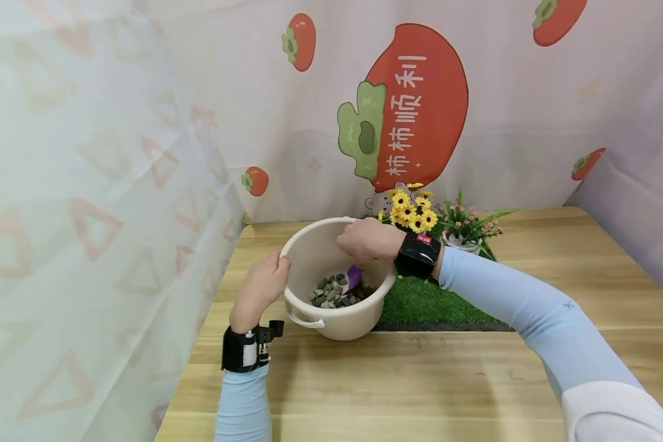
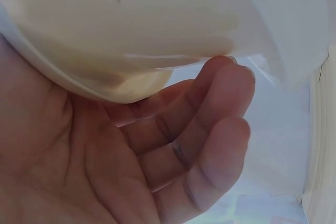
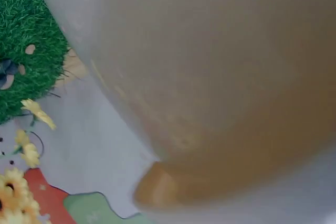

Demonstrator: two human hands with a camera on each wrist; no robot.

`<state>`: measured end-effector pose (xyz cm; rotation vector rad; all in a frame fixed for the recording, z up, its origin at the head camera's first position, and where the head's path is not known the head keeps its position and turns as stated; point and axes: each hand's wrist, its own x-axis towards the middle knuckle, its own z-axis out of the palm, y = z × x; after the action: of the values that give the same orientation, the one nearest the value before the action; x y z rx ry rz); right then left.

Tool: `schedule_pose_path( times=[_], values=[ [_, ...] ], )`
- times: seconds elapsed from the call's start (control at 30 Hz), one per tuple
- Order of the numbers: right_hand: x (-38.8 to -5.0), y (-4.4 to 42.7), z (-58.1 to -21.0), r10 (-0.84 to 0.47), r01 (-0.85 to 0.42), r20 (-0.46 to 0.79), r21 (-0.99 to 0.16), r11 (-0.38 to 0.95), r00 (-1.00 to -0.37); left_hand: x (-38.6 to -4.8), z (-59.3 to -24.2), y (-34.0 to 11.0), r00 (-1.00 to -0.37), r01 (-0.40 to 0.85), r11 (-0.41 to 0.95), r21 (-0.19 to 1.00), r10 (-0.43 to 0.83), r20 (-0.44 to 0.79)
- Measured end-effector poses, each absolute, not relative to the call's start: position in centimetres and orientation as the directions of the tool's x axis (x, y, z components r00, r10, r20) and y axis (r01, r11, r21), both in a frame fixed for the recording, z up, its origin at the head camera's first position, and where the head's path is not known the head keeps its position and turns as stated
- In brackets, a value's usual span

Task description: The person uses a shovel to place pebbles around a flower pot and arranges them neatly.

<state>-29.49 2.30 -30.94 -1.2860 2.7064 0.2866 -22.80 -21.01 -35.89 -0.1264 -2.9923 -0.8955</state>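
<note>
A cream-coloured bucket (image 1: 339, 325) stands on the wooden table with grey pebbles (image 1: 331, 293) in its bottom. My left hand (image 1: 261, 285) grips the left rim, the thumb over the edge. In the left wrist view its curled fingers (image 2: 205, 140) lie against the outside of the bucket (image 2: 157, 19). My right hand (image 1: 371, 238) reaches over the far right of the rim and holds a small purple shovel (image 1: 355, 276), its lower end among the pebbles. The hand hides the upper part of the handle. The bucket's pale wall (image 3: 184, 66) fills most of the right wrist view, blurred.
Artificial turf (image 1: 436, 304) lies right of the bucket, partly behind it. Yellow flowers (image 1: 411, 209) and a small pot of pink flowers (image 1: 464, 230) stand behind my right forearm. A persimmon-printed curtain (image 1: 315, 141) hangs at the table's back and left.
</note>
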Motion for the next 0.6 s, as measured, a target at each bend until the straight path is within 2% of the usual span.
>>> schedule_pose_path(
  times=[0.3,0.5,0.6],
  values=[
    [-30.5,2.8,-31.7,-0.838,-0.841,-0.076,0.081,0.535,-0.541,-22.9,-35.7,-21.1,-0.996,0.083,0.825,0.560,0.058,0.063],
    [-31.3,2.4,-33.3,-0.851,-0.853,-0.124,-0.051,0.519,-0.511,-22.9,-36.0,-21.0,-0.998,0.065,0.828,0.558,0.054,0.036],
    [-31.5,2.2,-34.1,-0.856,-0.857,-0.140,-0.072,0.510,-0.497,-22.9,-36.0,-20.8,-0.998,0.065,0.829,0.556,0.053,0.038]
  ],
)
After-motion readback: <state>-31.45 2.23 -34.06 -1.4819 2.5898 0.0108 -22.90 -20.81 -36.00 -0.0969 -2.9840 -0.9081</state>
